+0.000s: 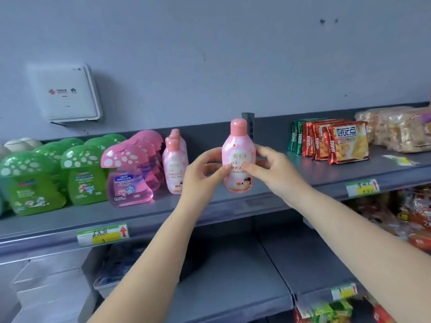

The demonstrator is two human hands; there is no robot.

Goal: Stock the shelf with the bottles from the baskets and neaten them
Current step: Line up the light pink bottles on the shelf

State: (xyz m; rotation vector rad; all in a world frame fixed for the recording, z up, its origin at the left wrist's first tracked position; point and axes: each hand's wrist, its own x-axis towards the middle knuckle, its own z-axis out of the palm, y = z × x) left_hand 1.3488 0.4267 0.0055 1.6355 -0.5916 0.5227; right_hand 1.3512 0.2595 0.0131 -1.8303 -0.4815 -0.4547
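Grey shelf under me: my left hand and right hand pinch the pink lotion bottle near the front edge; releasing it tilted could tip it off.

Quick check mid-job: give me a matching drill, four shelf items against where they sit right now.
Items:
1. pink bottle
2. green mushroom bottles
3. red snack packs
4. white wall box

Places:
A. right part of the shelf
B. mounted above the shelf, left
C. held in both hands, shelf middle
D. far left of the shelf

Pairs: 1-C, 2-D, 3-A, 4-B
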